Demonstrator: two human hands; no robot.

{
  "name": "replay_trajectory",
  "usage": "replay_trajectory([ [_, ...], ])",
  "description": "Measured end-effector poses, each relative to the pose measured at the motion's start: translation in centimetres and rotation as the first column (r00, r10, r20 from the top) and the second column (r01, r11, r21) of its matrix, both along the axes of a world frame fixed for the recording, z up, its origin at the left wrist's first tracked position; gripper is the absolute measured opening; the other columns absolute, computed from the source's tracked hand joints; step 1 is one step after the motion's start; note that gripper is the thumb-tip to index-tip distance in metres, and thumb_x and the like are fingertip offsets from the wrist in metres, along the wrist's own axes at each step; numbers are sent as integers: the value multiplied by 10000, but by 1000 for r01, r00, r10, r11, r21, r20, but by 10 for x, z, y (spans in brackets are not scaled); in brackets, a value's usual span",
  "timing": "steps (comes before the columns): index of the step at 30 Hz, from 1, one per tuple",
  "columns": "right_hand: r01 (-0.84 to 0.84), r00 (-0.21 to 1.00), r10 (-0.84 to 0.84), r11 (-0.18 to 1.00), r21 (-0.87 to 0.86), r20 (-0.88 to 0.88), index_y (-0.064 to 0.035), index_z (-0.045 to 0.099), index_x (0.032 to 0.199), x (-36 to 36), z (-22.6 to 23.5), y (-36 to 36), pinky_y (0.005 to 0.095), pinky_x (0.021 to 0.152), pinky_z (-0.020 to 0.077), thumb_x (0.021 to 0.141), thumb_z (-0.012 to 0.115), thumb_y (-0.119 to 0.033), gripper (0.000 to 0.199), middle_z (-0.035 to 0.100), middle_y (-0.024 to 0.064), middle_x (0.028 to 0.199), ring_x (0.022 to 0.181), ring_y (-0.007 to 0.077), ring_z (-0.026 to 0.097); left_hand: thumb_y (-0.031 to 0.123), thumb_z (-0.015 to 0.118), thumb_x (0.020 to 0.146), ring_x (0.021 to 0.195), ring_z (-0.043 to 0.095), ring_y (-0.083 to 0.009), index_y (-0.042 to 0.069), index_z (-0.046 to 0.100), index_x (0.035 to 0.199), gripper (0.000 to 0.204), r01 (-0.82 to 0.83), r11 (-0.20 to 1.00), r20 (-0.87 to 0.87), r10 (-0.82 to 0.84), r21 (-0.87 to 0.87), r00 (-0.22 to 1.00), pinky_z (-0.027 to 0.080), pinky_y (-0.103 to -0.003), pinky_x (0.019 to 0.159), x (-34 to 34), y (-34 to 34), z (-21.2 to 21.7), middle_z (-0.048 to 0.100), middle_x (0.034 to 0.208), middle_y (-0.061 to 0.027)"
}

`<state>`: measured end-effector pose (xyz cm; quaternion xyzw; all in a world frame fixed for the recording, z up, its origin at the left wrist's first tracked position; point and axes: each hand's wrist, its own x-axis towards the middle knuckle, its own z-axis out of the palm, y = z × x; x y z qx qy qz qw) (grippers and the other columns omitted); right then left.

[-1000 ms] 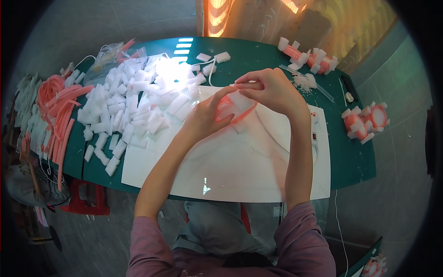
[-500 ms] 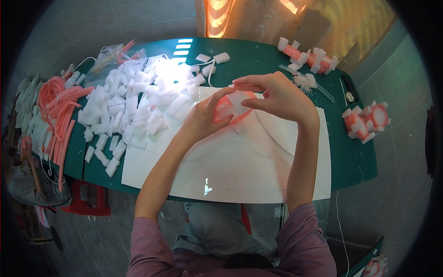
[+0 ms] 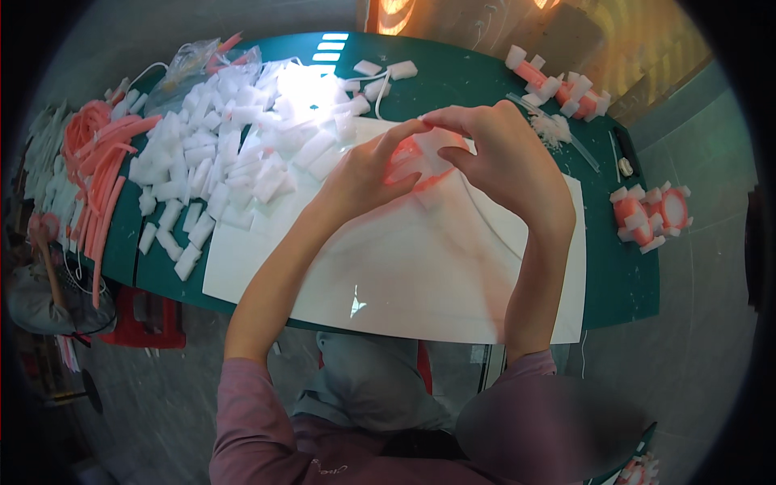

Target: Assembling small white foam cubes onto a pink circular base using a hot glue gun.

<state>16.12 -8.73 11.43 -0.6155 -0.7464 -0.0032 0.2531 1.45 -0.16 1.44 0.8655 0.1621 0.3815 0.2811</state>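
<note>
On a glossy white sheet (image 3: 404, 283) lies a pink foam ring (image 3: 432, 179) with a white foam block (image 3: 443, 149) at its middle; parts of the ring are hidden by my fingers. My left hand (image 3: 368, 178) curves round the ring's left side, thumb and index finger apart. Opposite it, my right hand (image 3: 501, 158) arches over the block, its thumb and index finger also apart. The two index fingertips meet above the ring's far side. Nothing shows clearly gripped between the fingers, and whether they touch the ring is hard to make out.
White foam pieces (image 3: 202, 149) form a big heap at the left, beside pink foam strips (image 3: 97, 194). Two finished-looking pink-and-white foam pieces (image 3: 647, 214) sit at the right edge. Far right are clear sticks (image 3: 584, 152). Another person's arm (image 3: 50, 267) shows at far left.
The whole view has shifted slightly, with the table sitting higher in it. My hands keep nearly the same pose over the ring.
</note>
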Motion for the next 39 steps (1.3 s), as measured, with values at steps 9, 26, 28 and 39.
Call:
replay_trajectory([
  [9,-8,995,4,999,39,98,-1,595,995,-6,1,4,290,627,444,719,608,-51,281,634,124,838,650,214,556,102,669,682,656,590,-284,123,305,1253,677,-52,997,-13,52,59,999,471,-351,630,-6,7,-5,596,795,-131],
  [26,-139,990,142,983,-119,20,48,606,935,2,6,7,270,649,465,705,566,-40,249,640,156,882,698,230,602,56,626,683,955,560,-328,119,305,1240,646,168,977,160,-188,130,969,461,-348,812,11,16,0,518,1126,-150],
  [28,-174,985,172,981,-90,-32,48,604,941,12,5,13,272,651,466,708,563,-37,252,640,155,887,696,229,602,58,629,682,968,555,-324,115,298,1243,653,147,988,94,-152,54,984,457,-344,818,6,12,3,513,1133,-145],
  [39,147,987,-158,956,-253,-21,34,612,959,-16,35,-11,224,422,409,718,553,-33,258,648,100,817,446,113,504,87,638,682,1017,527,-350,103,269,1253,680,54,989,94,-68,137,993,438,-374,838,8,16,-12,495,1151,-169],
])
